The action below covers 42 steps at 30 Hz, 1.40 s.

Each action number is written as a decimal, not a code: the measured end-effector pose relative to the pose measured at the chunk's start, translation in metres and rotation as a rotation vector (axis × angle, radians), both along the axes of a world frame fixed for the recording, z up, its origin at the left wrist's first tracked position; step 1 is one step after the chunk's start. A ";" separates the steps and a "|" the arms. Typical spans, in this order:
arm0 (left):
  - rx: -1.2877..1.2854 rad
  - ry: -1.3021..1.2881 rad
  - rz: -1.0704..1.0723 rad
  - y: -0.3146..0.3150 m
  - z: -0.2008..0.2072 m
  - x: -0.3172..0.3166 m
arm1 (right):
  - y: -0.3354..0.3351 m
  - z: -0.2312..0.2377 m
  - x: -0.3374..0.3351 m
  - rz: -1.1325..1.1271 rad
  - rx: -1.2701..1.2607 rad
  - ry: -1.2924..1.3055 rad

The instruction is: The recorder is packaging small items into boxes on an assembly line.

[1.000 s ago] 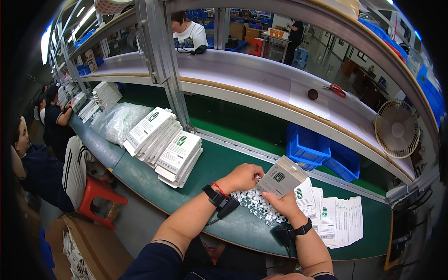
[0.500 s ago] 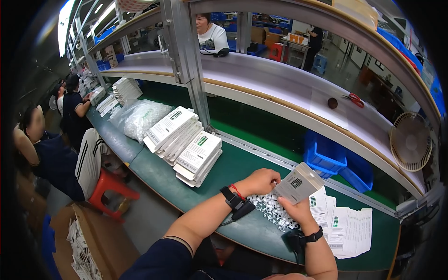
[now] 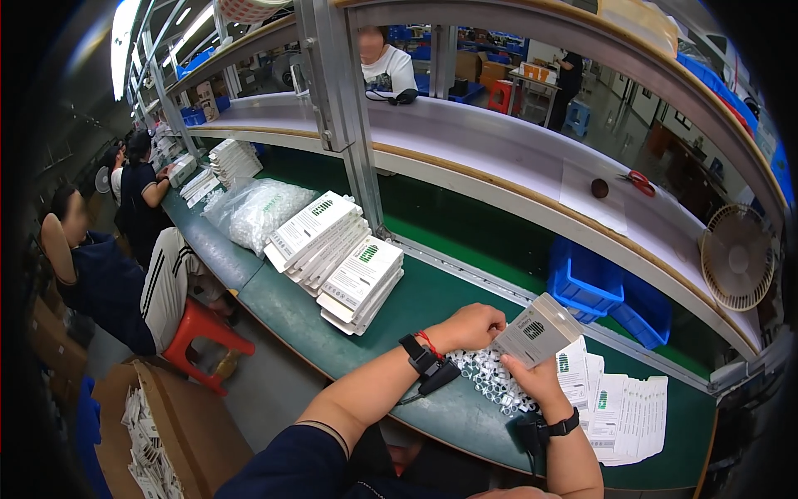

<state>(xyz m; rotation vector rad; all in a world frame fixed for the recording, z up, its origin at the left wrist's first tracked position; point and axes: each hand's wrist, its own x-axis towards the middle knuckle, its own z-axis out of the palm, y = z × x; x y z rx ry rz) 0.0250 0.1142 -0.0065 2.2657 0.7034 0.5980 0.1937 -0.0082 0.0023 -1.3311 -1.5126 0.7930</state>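
Note:
A flat white carton with a green printed mark (image 3: 539, 331) is in my right hand (image 3: 536, 382), gripped at its lower edge with the thumb on its front. The carton tilts up, and its top end has a hanging tab. Close to its left edge is my left hand (image 3: 472, 326), closed with the fingers curled together; whatever they pinch is hidden. Small white plastic ring-like pieces (image 3: 499, 384) lie in a loose pile on the green table below both hands. Beside my right wrist, more flat white cartons (image 3: 619, 416) are fanned out in an overlapping row.
Stacks of white cartons (image 3: 362, 274) stand left of my hands, with a clear bag of white pieces (image 3: 259, 212) behind. Blue bins (image 3: 585, 283) sit beneath the shelf, which bears red scissors (image 3: 640, 182) and a fan (image 3: 736, 256). Co-workers sit along the left.
The whole view has shifted slightly, moving the scene a little right and down. My right hand still holds the carton, and my left stays closed beside its edge.

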 end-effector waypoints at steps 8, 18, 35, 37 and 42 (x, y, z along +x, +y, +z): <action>0.012 -0.024 0.023 -0.001 0.000 0.000 | 0.000 -0.003 0.001 0.008 -0.017 0.004; -0.001 -0.008 -0.011 0.000 0.000 -0.001 | 0.000 -0.001 0.001 0.021 0.002 0.024; 0.045 0.000 -0.002 -0.001 0.001 -0.001 | 0.001 -0.001 0.000 0.066 0.014 0.098; 0.040 0.005 -0.008 0.001 0.000 -0.001 | 0.001 -0.001 0.000 0.046 0.016 0.083; 0.038 0.031 -0.013 0.001 0.003 -0.001 | 0.001 -0.003 0.001 0.048 0.018 0.073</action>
